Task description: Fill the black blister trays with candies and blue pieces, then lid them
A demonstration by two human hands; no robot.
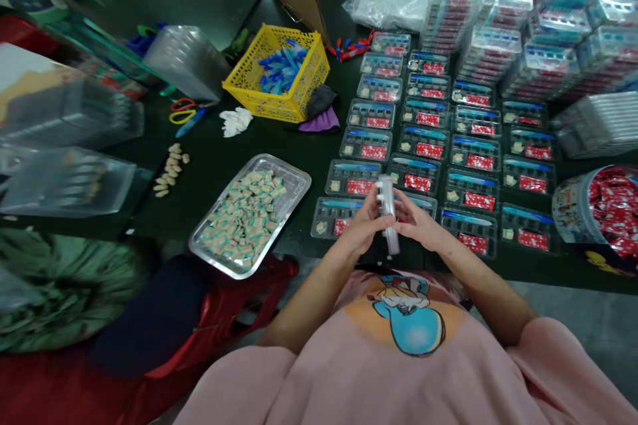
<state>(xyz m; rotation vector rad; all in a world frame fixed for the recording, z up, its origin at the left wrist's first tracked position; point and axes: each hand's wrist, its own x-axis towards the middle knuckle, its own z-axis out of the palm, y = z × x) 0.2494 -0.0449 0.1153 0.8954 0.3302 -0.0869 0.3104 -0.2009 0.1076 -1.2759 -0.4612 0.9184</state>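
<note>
My left hand [366,226] and my right hand [419,220] hold a small stack of clear plastic cases [387,202] upright on edge between them, close to the table's front edge. Beyond and beside my hands lie rows of clear trays [474,199], with a blue pen, a red packet and a small pale square piece in many of them. To the left, a metal tray [304,180] holds a heap of pale and green square pieces [244,219]. At the far right stands a round tub [573,202] full of red packets [615,206].
A yellow basket [269,106] of blue pens stands at the back, near scissors [183,111] and a white cloth [236,121]. Tall stacks of packed cases [541,73] fill the back right. Clear plastic covers [64,179] lie at the left.
</note>
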